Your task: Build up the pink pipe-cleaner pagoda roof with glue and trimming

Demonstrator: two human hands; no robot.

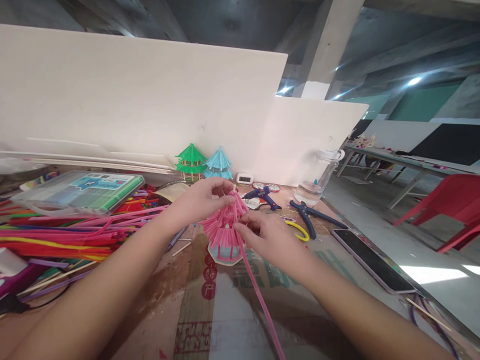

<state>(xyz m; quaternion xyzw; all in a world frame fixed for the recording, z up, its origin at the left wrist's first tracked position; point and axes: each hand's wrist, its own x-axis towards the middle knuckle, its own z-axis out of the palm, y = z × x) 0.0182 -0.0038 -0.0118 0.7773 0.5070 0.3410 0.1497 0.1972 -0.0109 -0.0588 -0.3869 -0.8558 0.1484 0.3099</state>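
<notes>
My left hand point(202, 200) is closed around the top of a small pink model roof point(222, 231) made of pipe cleaners, held above a cardboard sheet point(225, 300). My right hand point(268, 237) pinches a long pink pipe cleaner point(258, 290) against the model's right side; the strand trails down toward me. The model has a pale blue base under the pink fringe.
Heaps of coloured pipe cleaners point(56, 235) and a plastic case point(80, 190) lie at left. Green point(191, 161) and blue point(218, 162) finished models stand by the white board. A glue gun point(264, 196), pliers point(309, 215), a jar point(318, 177) and a phone point(373, 260) sit at right.
</notes>
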